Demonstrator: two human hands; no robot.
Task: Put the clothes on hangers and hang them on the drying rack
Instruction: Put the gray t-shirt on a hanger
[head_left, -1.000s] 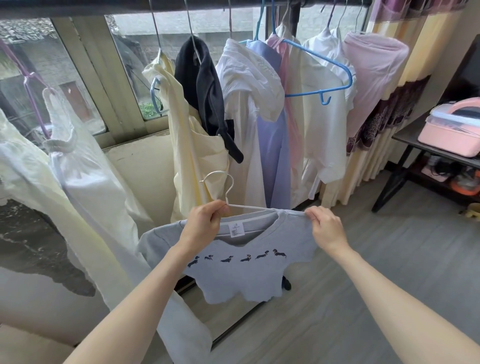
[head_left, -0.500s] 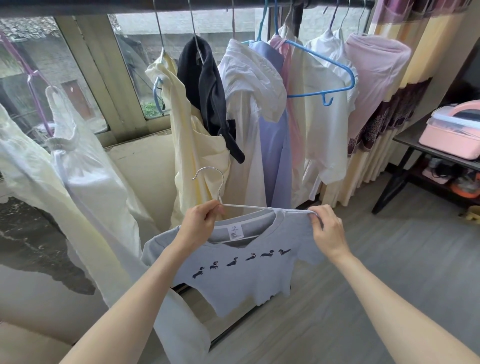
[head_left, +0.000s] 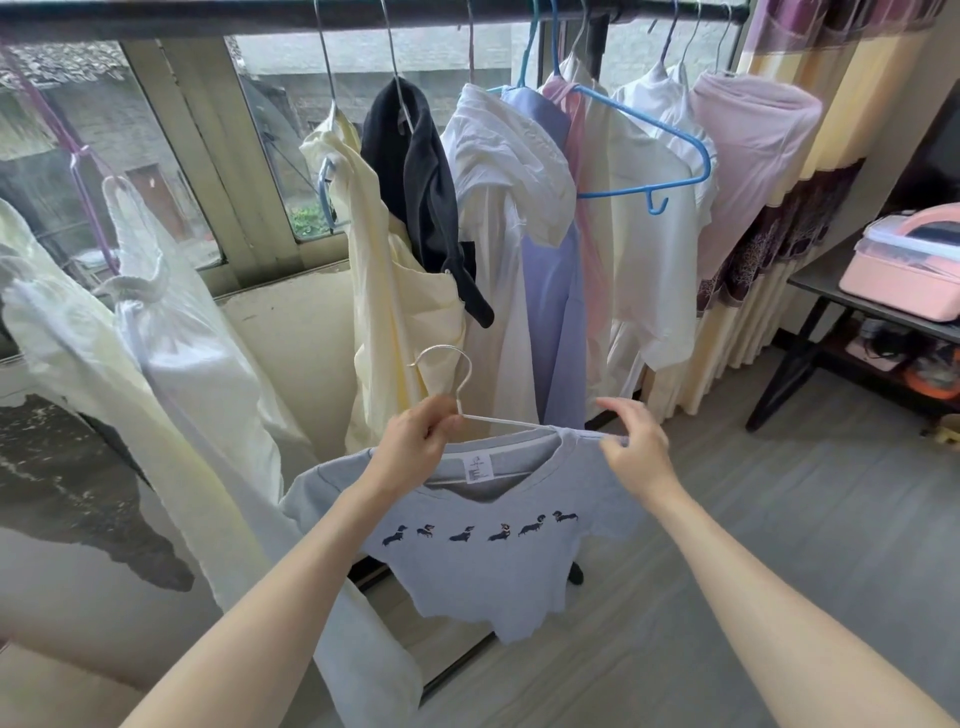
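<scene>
A small grey T-shirt with a row of dark dog prints hangs on a white wire hanger, held up in front of me below the rack. My left hand grips the hanger at the base of its hook together with the shirt's left shoulder. My right hand pinches the shirt's right shoulder over the hanger's arm. The dark rail of the drying rack runs across the top, with several garments hanging from it.
White and cream garments hang at the left on a purple hanger. An empty blue hanger hangs among the shirts. A patterned curtain and a dark table with a pink box stand at the right.
Both hands have shifted the shirt and hanger slightly to the right. My right hand's fingers have moved along the shirt's right shoulder.
</scene>
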